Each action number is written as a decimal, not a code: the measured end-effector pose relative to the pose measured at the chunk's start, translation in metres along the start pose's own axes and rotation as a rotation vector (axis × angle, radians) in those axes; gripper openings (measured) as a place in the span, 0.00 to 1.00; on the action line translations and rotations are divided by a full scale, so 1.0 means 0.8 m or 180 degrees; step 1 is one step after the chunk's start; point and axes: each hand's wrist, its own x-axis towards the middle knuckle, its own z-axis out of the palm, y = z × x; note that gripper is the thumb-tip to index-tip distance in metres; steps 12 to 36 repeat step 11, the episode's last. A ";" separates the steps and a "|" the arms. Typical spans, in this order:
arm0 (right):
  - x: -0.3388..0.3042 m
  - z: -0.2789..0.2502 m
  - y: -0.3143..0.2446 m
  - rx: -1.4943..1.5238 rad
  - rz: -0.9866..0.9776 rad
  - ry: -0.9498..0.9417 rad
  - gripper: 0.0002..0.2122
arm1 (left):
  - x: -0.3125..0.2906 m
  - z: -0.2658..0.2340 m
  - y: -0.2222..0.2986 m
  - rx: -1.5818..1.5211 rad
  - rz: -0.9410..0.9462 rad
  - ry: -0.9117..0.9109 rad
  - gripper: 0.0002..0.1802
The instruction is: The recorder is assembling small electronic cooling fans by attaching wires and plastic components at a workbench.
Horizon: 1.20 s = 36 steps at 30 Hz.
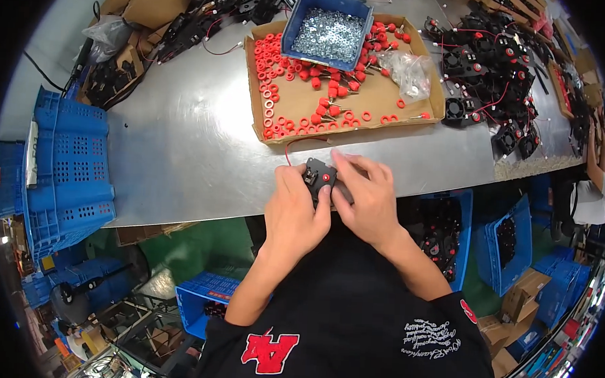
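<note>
A small black plastic housing with a round red part on its face is held over the near edge of the metal table. My left hand grips its left and near sides, the thumb lying along the face. At its right edge, my right hand is closed on it with bent fingers and thumb. A thin red wire loops from the housing toward my right fingertips. Just beyond lies a shallow cardboard tray of red rings and red-headed parts with metal shafts. The housing's underside is hidden.
A blue bin of small metal nuts sits in the tray beside a clear plastic bag. Black fan units with red wires pile up at right. A blue crate stands left; more blue crates are below the table.
</note>
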 end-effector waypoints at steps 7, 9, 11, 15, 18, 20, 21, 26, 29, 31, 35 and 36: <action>0.063 -0.019 0.017 0.0222 0.0299 -0.0120 0.09 | -0.003 0.001 -0.002 0.0007 -0.0327 -0.0029 0.25; 0.103 -0.010 0.029 0.0239 0.0073 -0.0186 0.09 | -0.003 0.001 0.002 0.0055 -0.0400 -0.0054 0.25; 0.140 0.016 0.037 0.0340 -0.0443 -0.1058 0.09 | -0.003 0.001 0.007 0.0295 -0.0600 -0.0275 0.26; 0.140 0.016 0.037 0.0340 -0.0443 -0.1058 0.09 | -0.003 0.001 0.007 0.0295 -0.0600 -0.0275 0.26; 0.140 0.016 0.037 0.0340 -0.0443 -0.1058 0.09 | -0.003 0.001 0.007 0.0295 -0.0600 -0.0275 0.26; 0.140 0.016 0.037 0.0340 -0.0443 -0.1058 0.09 | -0.003 0.001 0.007 0.0295 -0.0600 -0.0275 0.26; 0.140 0.016 0.037 0.0340 -0.0443 -0.1058 0.09 | -0.003 0.001 0.007 0.0295 -0.0600 -0.0275 0.26; 0.140 0.016 0.037 0.0340 -0.0443 -0.1058 0.09 | -0.003 0.001 0.007 0.0295 -0.0600 -0.0275 0.26; 0.140 0.016 0.037 0.0340 -0.0443 -0.1058 0.09 | -0.003 0.001 0.007 0.0295 -0.0600 -0.0275 0.26; 0.140 0.016 0.037 0.0340 -0.0443 -0.1058 0.09 | -0.003 0.001 0.007 0.0295 -0.0600 -0.0275 0.26; 0.140 0.016 0.037 0.0340 -0.0443 -0.1058 0.09 | -0.003 0.001 0.007 0.0295 -0.0600 -0.0275 0.26; 0.140 0.016 0.037 0.0340 -0.0443 -0.1058 0.09 | -0.003 0.001 0.007 0.0295 -0.0600 -0.0275 0.26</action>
